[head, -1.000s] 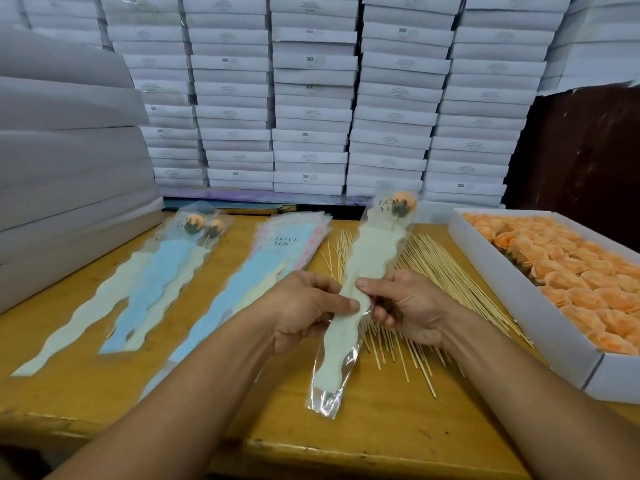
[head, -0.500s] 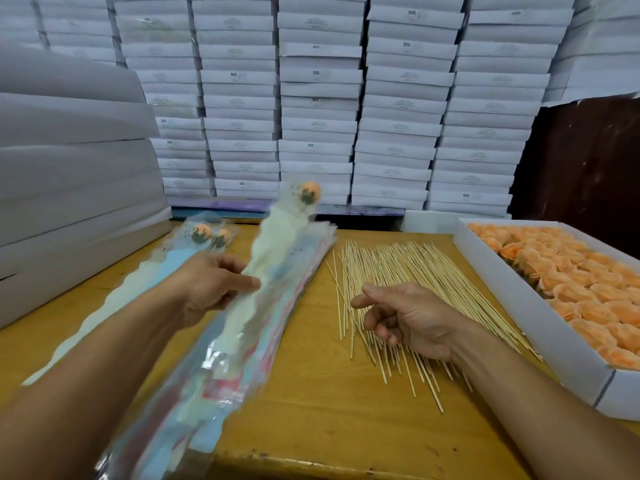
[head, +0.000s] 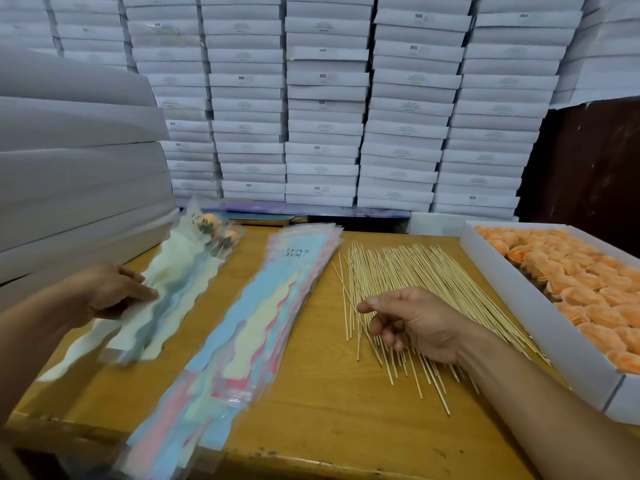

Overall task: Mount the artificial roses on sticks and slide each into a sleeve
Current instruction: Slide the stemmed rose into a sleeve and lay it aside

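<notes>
At the left of the table, my left hand (head: 110, 292) pinches the cream sleeve (head: 176, 268) with an orange rose (head: 210, 221) on a stick inside. That sleeve lies over the other filled sleeves (head: 204, 282), and it is motion-blurred. My right hand (head: 412, 323) hovers with loosely curled fingers over the near end of the spread of wooden sticks (head: 415, 268); I see nothing held in it. A fanned stack of empty pastel sleeves (head: 263, 306) printed "LOVE YOU" lies in the middle. Loose orange rose heads (head: 571, 282) fill a white box (head: 519, 306) on the right.
The wooden table (head: 329, 427) has its front edge close to me. Stacks of white flat boxes (head: 322, 116) form a wall behind it. More large grey boxes (head: 76, 161) are piled at the left, close to the filled sleeves.
My left hand carried the sleeved rose from the centre over the empty sleeves to the left pile. My right hand let go of it and stayed over the sticks.
</notes>
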Tool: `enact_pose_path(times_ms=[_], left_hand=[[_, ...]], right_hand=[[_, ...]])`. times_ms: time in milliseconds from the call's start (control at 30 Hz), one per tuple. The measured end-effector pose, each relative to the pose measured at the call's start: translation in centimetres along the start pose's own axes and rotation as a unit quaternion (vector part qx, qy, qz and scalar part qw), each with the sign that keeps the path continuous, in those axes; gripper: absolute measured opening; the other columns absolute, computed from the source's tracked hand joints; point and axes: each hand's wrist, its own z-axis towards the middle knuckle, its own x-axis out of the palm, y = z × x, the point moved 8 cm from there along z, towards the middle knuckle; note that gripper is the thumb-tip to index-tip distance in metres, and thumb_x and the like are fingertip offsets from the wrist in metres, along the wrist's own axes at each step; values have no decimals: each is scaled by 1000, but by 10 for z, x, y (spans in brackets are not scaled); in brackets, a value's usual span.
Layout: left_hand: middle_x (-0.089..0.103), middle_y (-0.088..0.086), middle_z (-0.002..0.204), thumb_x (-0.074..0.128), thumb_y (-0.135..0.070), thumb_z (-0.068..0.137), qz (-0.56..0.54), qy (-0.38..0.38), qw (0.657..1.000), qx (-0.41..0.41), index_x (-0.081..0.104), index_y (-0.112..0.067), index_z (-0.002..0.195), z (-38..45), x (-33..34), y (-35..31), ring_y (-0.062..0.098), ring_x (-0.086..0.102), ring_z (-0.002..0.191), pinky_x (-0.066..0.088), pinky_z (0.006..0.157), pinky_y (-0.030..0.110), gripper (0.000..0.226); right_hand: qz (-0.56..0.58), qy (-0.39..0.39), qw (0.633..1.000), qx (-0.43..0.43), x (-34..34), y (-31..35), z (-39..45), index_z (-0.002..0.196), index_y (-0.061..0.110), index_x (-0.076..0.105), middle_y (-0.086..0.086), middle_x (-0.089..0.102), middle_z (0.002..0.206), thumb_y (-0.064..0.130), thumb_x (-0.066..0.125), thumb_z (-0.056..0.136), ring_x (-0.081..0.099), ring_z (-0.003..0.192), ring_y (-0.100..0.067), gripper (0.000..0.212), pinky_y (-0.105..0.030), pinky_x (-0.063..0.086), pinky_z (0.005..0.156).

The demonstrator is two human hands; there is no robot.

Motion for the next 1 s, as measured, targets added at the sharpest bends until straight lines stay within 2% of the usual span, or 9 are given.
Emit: enact_pose_path(times_ms=[167, 300, 433, 500, 567, 633, 700, 767, 1000], left_hand=[[65, 23, 87, 85, -7, 75, 55, -24, 998, -22, 66, 2, 98, 4, -4, 9, 35, 58, 74, 49, 60, 35, 31], [67, 26, 91, 87, -8, 74, 101, -34, 994, -31, 61, -3, 99, 5, -2, 12, 37, 63, 77, 53, 58, 36, 36], [66, 27, 93, 88, -7, 73, 135, -32, 990, -35, 58, -1, 95, 4, 0, 9, 44, 68, 81, 60, 65, 45, 37], [65, 26, 89, 88, -12, 74, 154, -30, 987, -38, 58, 1, 93, 6, -1, 9, 41, 67, 70, 57, 53, 40, 38], [65, 22, 75, 86, -25, 78, 206, -51, 977, -33, 59, 3, 91, 9, -5, 6, 32, 61, 52, 49, 43, 30, 41], [64, 16, 63, 82, -38, 80, 283, -112, 953, 8, 61, 1, 84, 9, -11, -11, 28, 58, 48, 48, 43, 30, 44], [65, 11, 65, 79, -44, 81, 326, -177, 926, 70, 61, -7, 77, 2, -8, -39, 27, 62, 58, 56, 53, 36, 42], [64, 9, 66, 76, -47, 83, 330, -205, 913, 122, 62, -11, 73, -11, 6, -68, 26, 62, 62, 58, 60, 39, 40], [66, 7, 66, 72, -37, 88, 204, -156, 933, 252, 67, -11, 70, -71, 104, -156, 26, 62, 65, 49, 59, 32, 32]], right_hand=[[3, -1, 1000, 3, -1, 1, 0, 112, -2, 69, -11, 69, 73, 27, 72, 78, 59, 54, -14, 45, -21, 47, 43], [3, -4, 1000, 4, -2, 1, 0, 112, -3, 69, -12, 69, 73, 20, 70, 88, 58, 53, -14, 34, -21, 46, 43], [1, -3, 1000, 3, -1, 1, 0, 111, -3, 69, -12, 69, 73, 19, 71, 87, 58, 53, -14, 33, -21, 46, 42], [-2, -5, 1000, 4, -1, 1, -1, 111, -3, 69, -12, 69, 73, 18, 70, 88, 58, 53, -14, 31, -21, 46, 42], [-2, -6, 1000, 3, -1, 1, -1, 110, -3, 69, -12, 69, 73, 15, 67, 93, 58, 52, -14, 25, -21, 46, 42], [-3, -7, 1000, 1, -1, 1, 0, 110, -3, 69, -12, 69, 73, 14, 66, 95, 58, 52, -14, 23, -21, 45, 42], [-3, -6, 1000, 0, 0, 2, 0, 111, -3, 69, -12, 69, 73, 15, 68, 93, 58, 52, -14, 25, -21, 45, 42], [-2, -5, 1000, -1, -1, 2, 0, 110, -2, 70, -11, 69, 73, 17, 69, 92, 58, 52, -14, 27, -21, 45, 42], [-17, -2, 1000, -13, -5, 3, 1, 93, 4, 75, -7, 66, 66, 16, 71, 91, 53, 46, -11, 13, -18, 40, 39]])
